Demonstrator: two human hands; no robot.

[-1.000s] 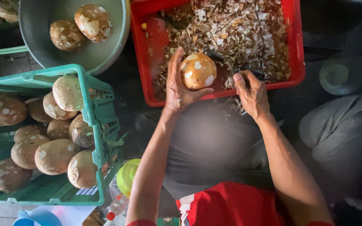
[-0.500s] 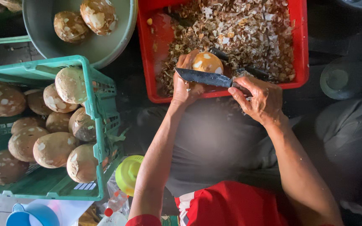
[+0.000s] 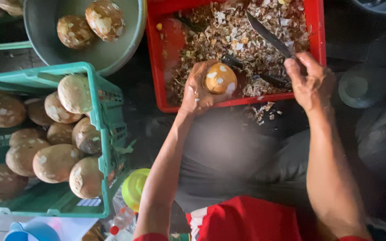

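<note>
1. A green plastic crate [image 3: 108,134] fills the left side, heaped with brown husked coconuts [image 3: 54,163] flecked with white.
2. A red plastic crate [image 3: 168,96] sits at the top centre, its floor covered with brown and white shell scrapings [image 3: 211,35].
3. A grey metal basin [image 3: 112,53] stands at the top left, just beside the red crate, with two partly peeled coconuts [image 3: 106,18] inside.
4. The person's left hand [image 3: 197,89] is over the near wall of the red crate, fingers curled and pressed around a peeled coconut [image 3: 220,79], which is orange-brown with white patches and rests against the palm above the scrapings.
5. The right hand [image 3: 311,82] is at the red crate's right near corner, fingers wrapped tight round the handle of a long dark knife [image 3: 266,33]; the blade points up and left over the scrapings, apart from the coconut.
6. A yellow-green lid [image 3: 135,187] lies beside the green crate's lower corner.
7. A few shell flakes [image 3: 262,111] lie just outside the red crate.
</note>
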